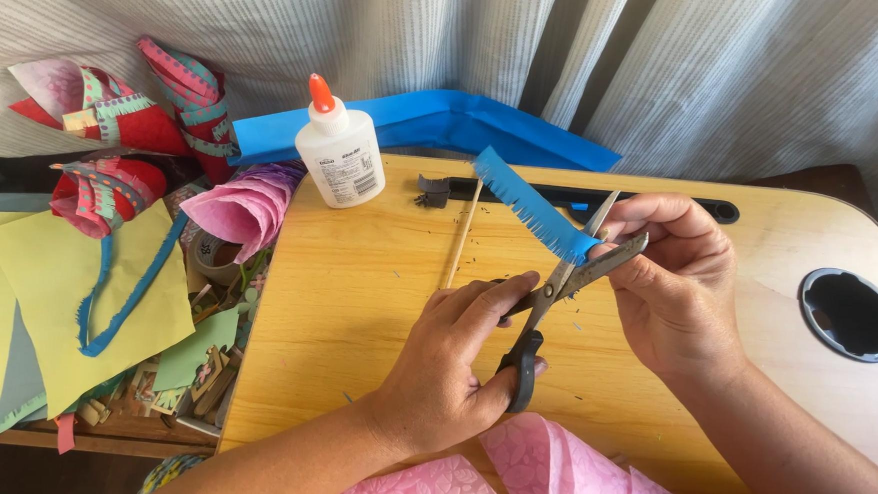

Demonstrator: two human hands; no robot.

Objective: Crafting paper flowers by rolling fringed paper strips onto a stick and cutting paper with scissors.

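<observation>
My left hand [453, 363] grips the dark handles of a pair of scissors [552, 293], whose blades are open around the lower end of a blue paper strip [531, 207]. The strip is fringed with many small cuts along one edge. My right hand [673, 279] pinches the strip's end near the blades and holds it above the wooden lap table [356, 303]. A thin wooden stick [463, 235] lies on the table just left of the strip.
A white glue bottle [341, 150] with an orange cap stands at the table's far left corner. Blue folded paper [446, 122] lies behind it. Pink patterned paper [547, 478] lies at the near edge. Paper cones [246, 207], yellow sheets [76, 288] and scraps crowd the left. A round cup hole [849, 314] is on the right.
</observation>
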